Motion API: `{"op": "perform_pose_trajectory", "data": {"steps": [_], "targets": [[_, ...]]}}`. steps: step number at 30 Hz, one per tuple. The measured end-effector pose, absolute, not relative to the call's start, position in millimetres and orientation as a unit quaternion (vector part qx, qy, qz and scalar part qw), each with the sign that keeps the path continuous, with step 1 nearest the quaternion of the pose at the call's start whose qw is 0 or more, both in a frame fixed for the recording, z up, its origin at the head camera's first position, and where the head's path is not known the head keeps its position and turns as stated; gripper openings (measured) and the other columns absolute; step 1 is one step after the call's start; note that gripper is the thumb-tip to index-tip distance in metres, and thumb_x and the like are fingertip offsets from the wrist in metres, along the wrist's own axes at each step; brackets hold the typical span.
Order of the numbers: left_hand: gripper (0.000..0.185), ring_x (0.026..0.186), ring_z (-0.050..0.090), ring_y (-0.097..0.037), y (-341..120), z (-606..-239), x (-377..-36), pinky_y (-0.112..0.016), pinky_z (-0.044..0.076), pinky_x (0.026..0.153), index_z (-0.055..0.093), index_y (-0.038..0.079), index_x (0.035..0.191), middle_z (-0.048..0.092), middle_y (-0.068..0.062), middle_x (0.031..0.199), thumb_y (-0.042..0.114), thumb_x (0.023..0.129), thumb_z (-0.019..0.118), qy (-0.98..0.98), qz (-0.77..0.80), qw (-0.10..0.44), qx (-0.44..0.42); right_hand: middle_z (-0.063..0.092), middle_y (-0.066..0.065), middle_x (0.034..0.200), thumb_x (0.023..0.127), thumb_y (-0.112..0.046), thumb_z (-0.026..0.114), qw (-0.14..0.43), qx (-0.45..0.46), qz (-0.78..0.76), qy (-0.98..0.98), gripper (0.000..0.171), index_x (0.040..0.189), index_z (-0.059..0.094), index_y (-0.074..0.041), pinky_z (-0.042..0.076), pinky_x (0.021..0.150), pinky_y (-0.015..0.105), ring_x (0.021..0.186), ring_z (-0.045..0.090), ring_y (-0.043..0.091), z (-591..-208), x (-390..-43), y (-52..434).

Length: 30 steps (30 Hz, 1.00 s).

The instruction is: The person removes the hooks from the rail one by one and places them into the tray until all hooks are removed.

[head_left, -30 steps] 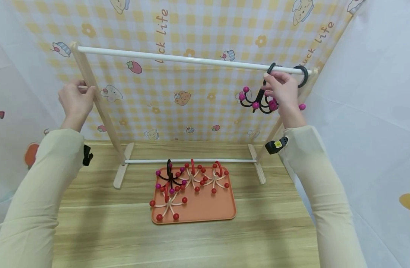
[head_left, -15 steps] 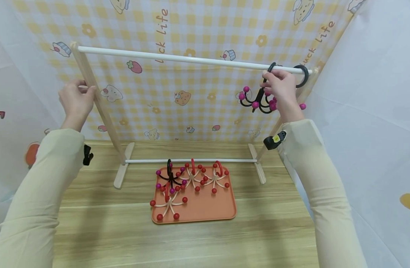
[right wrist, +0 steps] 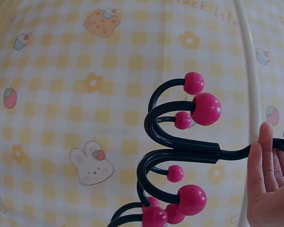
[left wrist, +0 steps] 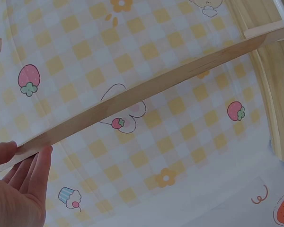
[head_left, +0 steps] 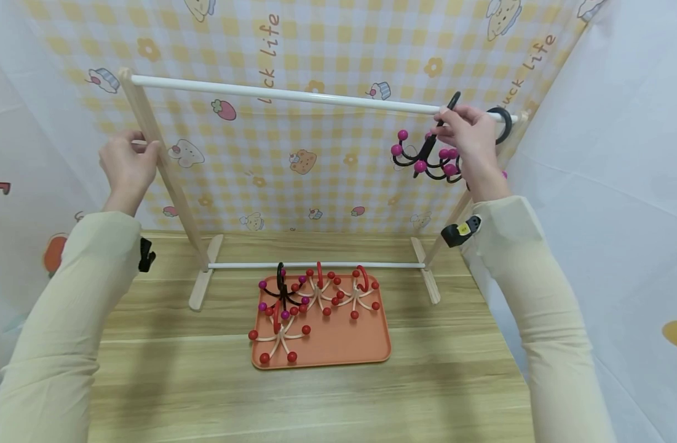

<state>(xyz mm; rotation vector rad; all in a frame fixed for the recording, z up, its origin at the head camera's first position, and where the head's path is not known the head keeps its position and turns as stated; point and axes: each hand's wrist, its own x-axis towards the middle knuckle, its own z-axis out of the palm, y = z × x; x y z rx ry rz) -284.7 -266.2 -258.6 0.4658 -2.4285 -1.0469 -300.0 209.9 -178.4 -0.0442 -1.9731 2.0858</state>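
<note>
Below, pale wood-grain tabletop (head_left: 427, 381) walled by yellow gingham cartoon cloth (head_left: 316, 160); orange tray (head_left: 344, 344) of red-beaded hooks lower centre. Upper right: right hand (head_left: 471, 138) pinching glossy black multi-arm hook (head_left: 427, 157), magenta-balled, at white rail (head_left: 288, 95); curved prongs plain only in right wrist view. Upper left: left hand (head_left: 126, 166) curled round smooth wooden upright (head_left: 166, 172).

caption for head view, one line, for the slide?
Right hand holds a black multi-hook hanger at the white rail; left hand grips the wooden upright.
</note>
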Motion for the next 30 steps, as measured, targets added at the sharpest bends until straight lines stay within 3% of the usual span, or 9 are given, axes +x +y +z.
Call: {"op": "perform_pose_trajectory", "data": {"steps": [6,11,20,27,30], "targets": [[0.043,0.102,0.055,-0.019,-266.6,-259.1,-284.6,-0.015,0.044,0.066,0.05,0.006,0.124,0.055,-0.013,0.115,0.029,0.088,0.045,-0.878,-0.384,0.23,0.167,0.063,0.01,0.09,0.077,-0.016,0.069,0.129,0.022,0.734,-0.666,0.024,0.095,0.06,-0.002,0.049,0.074,0.025,0.069,0.062,0.018,-170.6,-291.6,207.2],[0.043,0.1,0.056,-0.018,-266.8,-259.4,-284.3,-0.015,0.044,0.066,0.051,0.005,0.123,0.055,-0.013,0.114,0.029,0.089,0.045,-0.88,-0.381,0.233,0.163,0.064,0.009,0.087,0.076,-0.014,0.07,0.101,0.038,0.74,-0.664,0.021,0.09,0.06,-0.002,0.05,0.07,0.024,0.065,0.061,0.017,-169.0,-281.8,202.7],[0.043,0.098,0.057,-0.016,-266.5,-258.8,-284.3,-0.011,0.042,0.06,0.05,0.005,0.124,0.055,-0.014,0.115,0.029,0.089,0.044,-0.882,-0.378,0.23,0.163,0.064,0.008,0.084,0.077,-0.014,0.068,0.049,0.076,0.74,-0.666,0.016,0.087,0.062,-0.002,0.05,0.067,0.024,0.063,0.06,0.017,-189.4,-269.2,192.0],[0.044,0.102,0.055,-0.019,-266.6,-259.4,-284.2,-0.016,0.045,0.069,0.05,0.005,0.124,0.055,-0.014,0.115,0.031,0.089,0.044,-0.882,-0.378,0.23,0.163,0.064,0.008,0.086,0.08,-0.017,0.066,0.011,0.092,0.72,-0.688,0.015,0.087,0.062,-0.003,0.05,0.07,0.025,0.065,0.06,0.016,-213.2,-263.7,183.8],[0.043,0.1,0.056,-0.018,-266.2,-259.5,-284.2,-0.015,0.044,0.067,0.051,0.005,0.123,0.055,-0.014,0.115,0.03,0.089,0.045,-0.881,-0.378,0.233,0.162,0.064,0.007,0.086,0.08,-0.017,0.065,-0.002,0.089,0.713,-0.696,0.015,0.085,0.062,-0.004,0.05,0.069,0.025,0.064,0.06,0.016,-222.0,-260.6,179.8]]}}
